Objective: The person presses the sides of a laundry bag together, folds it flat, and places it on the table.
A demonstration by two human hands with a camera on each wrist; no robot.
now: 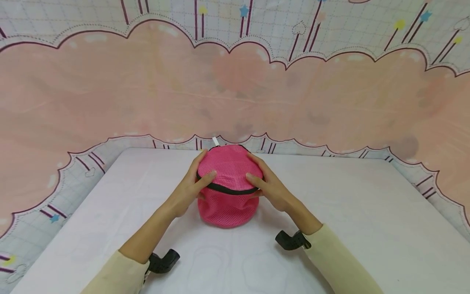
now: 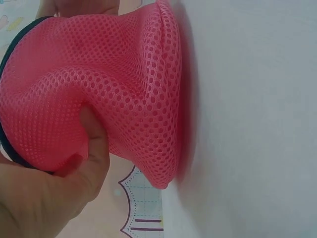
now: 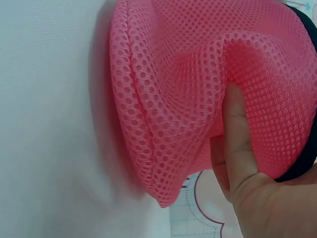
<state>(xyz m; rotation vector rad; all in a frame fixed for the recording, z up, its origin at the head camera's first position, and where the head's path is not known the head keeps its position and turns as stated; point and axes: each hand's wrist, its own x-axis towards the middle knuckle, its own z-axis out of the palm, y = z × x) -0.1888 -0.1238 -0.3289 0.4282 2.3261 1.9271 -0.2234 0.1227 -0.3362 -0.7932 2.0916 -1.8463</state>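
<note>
Nearest the head camera, two cream sleeves enter from the bottom edge, each with a black wrist-camera mount (image 1: 163, 261) resting just above the white table surface (image 1: 367, 212).

The left hand (image 1: 189, 185) and the right hand (image 1: 269, 185) converge on a pink mesh bag (image 1: 228, 183), which stands at the centre of the table, toward its far half. The bag is a short cylinder. Its long axis is vertical: the flat base sits on the table and the domed top points up. A black zipper band (image 1: 227, 188) runs horizontally around the bag below the dome; from the head view it cannot be told whether the zipper is closed all the way round.

Grip state: both hands hold the bag from opposite sides, fingers curled around the upper part and thumbs laid on the near face at the zipper band. In the left wrist view, the left hand (image 2: 44, 193) presses a thumb into the mesh, denting the bag (image 2: 124, 84) wall. In the right wrist view, the right hand (image 3: 257, 188) dents the bag (image 3: 188, 79) wall likewise.

At the bag's far top edge, a small white tag (image 1: 215, 141) stands up.

Beyond the table, a pink cloud-pattern cloth (image 1: 235, 90) covers the background.
</note>
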